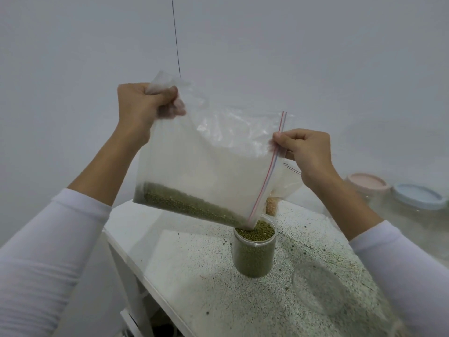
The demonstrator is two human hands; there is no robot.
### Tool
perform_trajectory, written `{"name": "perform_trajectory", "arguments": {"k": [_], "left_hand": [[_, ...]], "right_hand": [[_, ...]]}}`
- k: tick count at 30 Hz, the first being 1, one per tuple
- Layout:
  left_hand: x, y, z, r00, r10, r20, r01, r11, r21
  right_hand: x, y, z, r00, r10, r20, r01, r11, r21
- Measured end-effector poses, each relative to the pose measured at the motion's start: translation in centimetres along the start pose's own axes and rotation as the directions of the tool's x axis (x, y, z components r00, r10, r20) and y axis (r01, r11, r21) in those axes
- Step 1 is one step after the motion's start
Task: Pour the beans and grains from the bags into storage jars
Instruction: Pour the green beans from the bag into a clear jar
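Overhead, both hands' fingers pinch the unlabelled zip bag [209, 166], its mouth in the bean jar [254, 249].

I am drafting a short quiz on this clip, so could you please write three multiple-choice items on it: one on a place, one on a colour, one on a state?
1. Where is the zip bag's open corner?
A. at the jar's mouth
B. flat on the table
C. inside the blue-lidded jar

2. What colour are the beans?
A. red
B. green
C. black

3. How full is the jar?
A. empty
B. half
C. nearly to the rim

Key: 1 A, the corner dips into the jar's opening; 2 B, the beans look green in bag and jar; 3 C, beans heap at the rim.
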State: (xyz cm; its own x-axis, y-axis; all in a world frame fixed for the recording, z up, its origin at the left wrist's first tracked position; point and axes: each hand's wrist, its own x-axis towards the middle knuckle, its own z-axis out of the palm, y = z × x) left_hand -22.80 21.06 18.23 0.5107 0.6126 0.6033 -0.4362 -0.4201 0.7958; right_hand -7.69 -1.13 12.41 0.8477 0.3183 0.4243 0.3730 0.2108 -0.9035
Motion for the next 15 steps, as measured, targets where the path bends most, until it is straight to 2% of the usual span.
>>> {"name": "perform_trajectory", "arguments": {"k": [15], "left_hand": [[0.43,-0.15,-0.12,1.000,-0.018,-0.003,0.018,0.998,-0.057]], "right_hand": [[0.16,0.24,0.10,0.999,-0.005,-0.044,0.006,1.000,0.027]]}}
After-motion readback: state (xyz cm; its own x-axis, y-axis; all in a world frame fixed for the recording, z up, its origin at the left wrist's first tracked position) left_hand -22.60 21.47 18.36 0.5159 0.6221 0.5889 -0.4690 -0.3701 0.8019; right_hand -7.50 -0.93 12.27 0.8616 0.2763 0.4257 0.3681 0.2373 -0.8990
